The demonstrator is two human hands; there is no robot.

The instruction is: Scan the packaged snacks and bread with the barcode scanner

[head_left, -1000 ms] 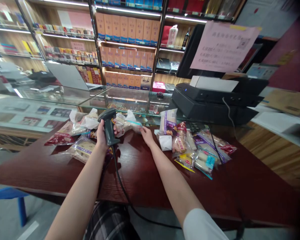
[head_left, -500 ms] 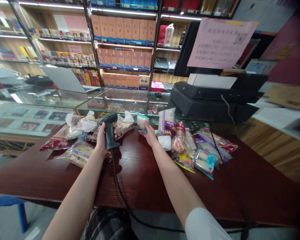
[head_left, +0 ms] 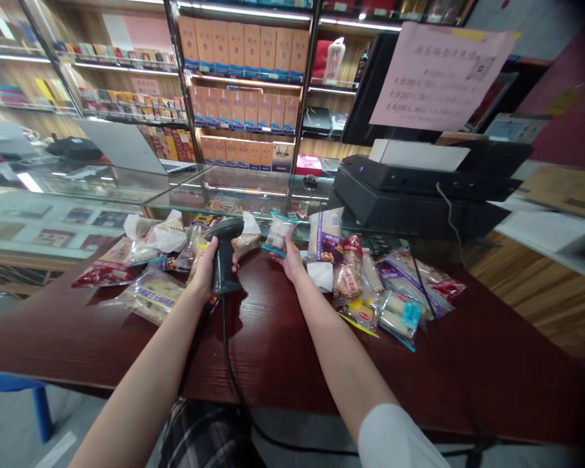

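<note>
My left hand is shut around the grip of a dark grey handheld barcode scanner, whose black coiled-free cable runs down off the counter. My right hand pinches a small clear plastic snack packet with teal trim, held upright just above the counter. To the left of my hands lie several wrapped pastry packets. Another heap of wrapped cakes and snacks sits to the right of my right hand, close to it.
The packets lie on a dark red wooden counter. Behind it stands a glass display case. A black till machine with a printer stands at the right under a pink paper notice. Shelves of boxed goods fill the back.
My right hand has lifted the clear packet and turned it upright, a little higher than before. The scanner in my left hand has tilted slightly to the right.
</note>
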